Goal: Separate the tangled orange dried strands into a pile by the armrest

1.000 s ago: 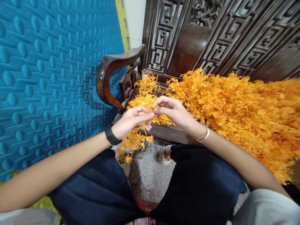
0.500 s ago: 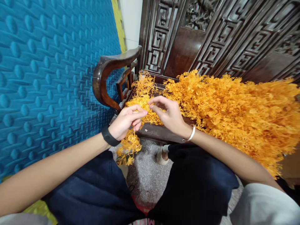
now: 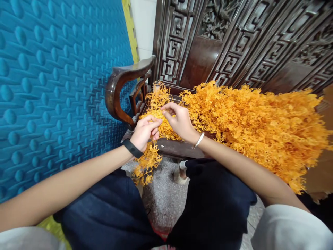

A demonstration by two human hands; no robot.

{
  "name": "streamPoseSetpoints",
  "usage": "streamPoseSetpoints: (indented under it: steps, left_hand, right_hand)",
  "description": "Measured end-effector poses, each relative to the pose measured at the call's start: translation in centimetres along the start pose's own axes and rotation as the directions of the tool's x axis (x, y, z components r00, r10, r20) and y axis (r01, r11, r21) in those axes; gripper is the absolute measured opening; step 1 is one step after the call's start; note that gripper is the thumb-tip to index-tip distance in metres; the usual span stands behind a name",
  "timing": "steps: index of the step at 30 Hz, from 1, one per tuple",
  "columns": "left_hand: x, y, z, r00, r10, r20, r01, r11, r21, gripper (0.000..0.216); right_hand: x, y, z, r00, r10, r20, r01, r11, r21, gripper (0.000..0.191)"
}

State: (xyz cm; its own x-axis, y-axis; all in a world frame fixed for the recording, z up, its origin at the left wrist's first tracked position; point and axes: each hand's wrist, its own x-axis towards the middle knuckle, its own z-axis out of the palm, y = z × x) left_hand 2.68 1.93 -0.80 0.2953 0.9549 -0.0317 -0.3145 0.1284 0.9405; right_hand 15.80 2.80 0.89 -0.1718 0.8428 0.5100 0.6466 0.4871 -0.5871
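Note:
A big heap of orange frilly plastic sprigs [image 3: 255,121] covers the seat of a dark carved wooden bench [image 3: 171,147]. My left hand [image 3: 144,133], with a black wristband, is closed on a bunch of orange sprigs [image 3: 147,163] that hangs down over the seat's front edge. My right hand [image 3: 179,121], wearing a silver bangle, pinches at sprigs in a smaller orange pile [image 3: 158,104] at the left end of the seat, fingertips close to the left hand.
The bench's curved armrest [image 3: 122,86] rises just left of my hands, and its carved back [image 3: 234,41] stands behind the heap. A blue padded wall [image 3: 57,83] fills the left. My knees in dark trousers [image 3: 111,211] frame speckled floor [image 3: 163,198].
Both hands have shifted slightly up and toward the small pile. The right hand's fingers have reached further into the sprigs; the left keeps its hanging bunch.

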Motion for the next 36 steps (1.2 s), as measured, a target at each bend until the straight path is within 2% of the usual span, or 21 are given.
streamPoseSetpoints:
  steps: [3, 5, 7, 9, 11, 13, 17, 21, 27, 32, 36]
  left_hand:
    - [0.0, -0.6, 0.2, 0.998, -0.021, -0.052, 0.021, 1.000, -0.010, 0.021]
    - [-1.0, -1.3, 0.5, 0.996, -0.076, -0.054, 0.076, 0.997, -0.005, 0.023]
    - [-2.8, -2.3, 0.8, 0.976, -0.218, 0.029, 0.217, 0.976, 0.037, 0.026]
    - [-4.5, -3.4, 1.1, 0.928, -0.331, 0.170, 0.323, 0.943, 0.077, 0.024]
    - [-5.4, -4.2, 1.1, 0.912, -0.347, 0.220, 0.332, 0.938, 0.103, 0.024]
    - [-5.3, -4.7, 0.9, 0.927, -0.314, 0.203, 0.304, 0.949, 0.078, 0.024]
    - [-4.3, -4.9, 0.0, 0.957, -0.267, 0.116, 0.267, 0.964, 0.014, 0.016]
    - [-4.2, -4.7, -0.5, 0.964, -0.247, 0.097, 0.246, 0.969, 0.022, 0.010]
    - [-4.6, -3.6, -0.2, 0.968, -0.207, 0.144, 0.200, 0.978, 0.063, 0.010]
    - [-4.1, -2.9, 0.1, 0.959, -0.247, 0.142, 0.240, 0.969, 0.064, 0.012]
    - [-3.8, -1.9, 0.3, 0.968, -0.215, 0.128, 0.208, 0.976, 0.066, 0.011]
  right_hand:
    - [1.1, 0.6, 0.2, 0.995, 0.094, 0.029, -0.095, 0.995, 0.040, 0.016]
    - [2.3, 2.0, -0.5, 0.992, 0.110, -0.063, -0.109, 0.994, 0.009, 0.018]
    - [3.3, 4.2, -1.7, 0.956, 0.147, -0.253, -0.165, 0.985, -0.050, 0.022]
    - [3.3, 6.9, -2.9, 0.910, 0.268, -0.316, -0.300, 0.952, -0.056, 0.021]
    - [2.2, 9.4, -3.3, 0.913, 0.376, -0.158, -0.388, 0.920, -0.057, 0.023]
    - [0.6, 11.4, -3.1, 0.892, 0.451, -0.033, -0.452, 0.888, -0.084, 0.024]
    - [-1.5, 13.2, -2.4, 0.895, 0.446, 0.029, -0.436, 0.886, -0.160, 0.008]
    - [-1.4, 13.5, -2.2, 0.911, 0.403, 0.088, -0.377, 0.899, -0.223, 0.011]
    - [-1.2, 14.4, -1.4, 0.901, 0.428, 0.070, -0.394, 0.876, -0.278, 0.019]
    - [-0.6, 15.5, -0.8, 0.875, 0.484, 0.029, -0.455, 0.841, -0.293, 0.021]
    - [-0.1, 16.2, -0.4, 0.849, 0.528, -0.001, -0.503, 0.807, -0.309, 0.022]
